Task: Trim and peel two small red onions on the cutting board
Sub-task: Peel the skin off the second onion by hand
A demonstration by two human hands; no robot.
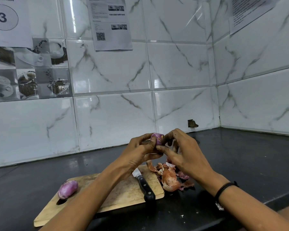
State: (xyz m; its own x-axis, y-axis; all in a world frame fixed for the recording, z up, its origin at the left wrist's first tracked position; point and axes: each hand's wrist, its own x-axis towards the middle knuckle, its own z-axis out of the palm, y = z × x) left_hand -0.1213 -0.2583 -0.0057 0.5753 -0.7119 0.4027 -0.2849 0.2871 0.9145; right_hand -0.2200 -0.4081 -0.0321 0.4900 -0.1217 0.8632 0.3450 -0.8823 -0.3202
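Up above the cutting board (123, 194), gripping a small red onion (157, 138) with left hand (140, 150) and right hand (183, 152), fingers curled round it, perhaps picking at skin. Below the grip, knife (145, 185); lower left, peeled onion (68, 189); lower right, peels (170, 178).

Two onions (157, 139) (68, 189) — one knife (144, 185), one board (123, 194)

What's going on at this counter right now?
A person holds a small red onion above the counter in both hands: the left hand grips it while the right hand pinches at its skin. A second onion, apparently peeled, lies on the cutting board near the knife, and loose skins are piled by the board's right edge.
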